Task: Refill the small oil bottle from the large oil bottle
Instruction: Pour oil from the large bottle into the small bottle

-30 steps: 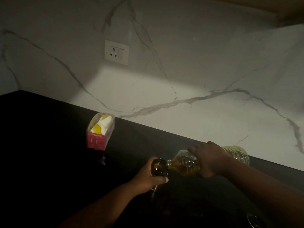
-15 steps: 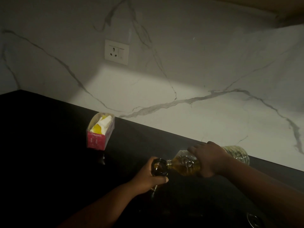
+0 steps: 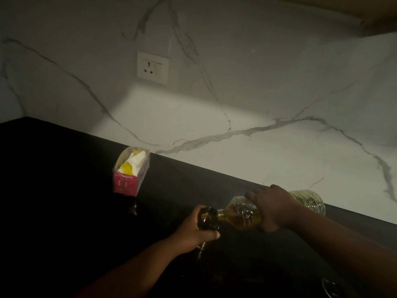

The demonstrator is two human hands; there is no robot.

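Note:
The large clear plastic oil bottle [image 3: 242,215] lies nearly horizontal, yellow oil pooled toward its neck, which rests at the mouth of the small dark oil bottle [image 3: 207,219]. My right hand [image 3: 274,208] grips the large bottle around its middle; its ribbed base sticks out to the right. My left hand [image 3: 193,232] wraps around the small bottle, which stands upright on the black counter [image 3: 64,190]. Most of the small bottle's body is hidden by my fingers and the dim light.
A pink box [image 3: 131,172] with yellow and white contents stands on the counter to the left, near the marble wall [image 3: 236,104]. A wall socket [image 3: 153,67] sits above it. A round metal object [image 3: 332,288] shows at the lower right edge.

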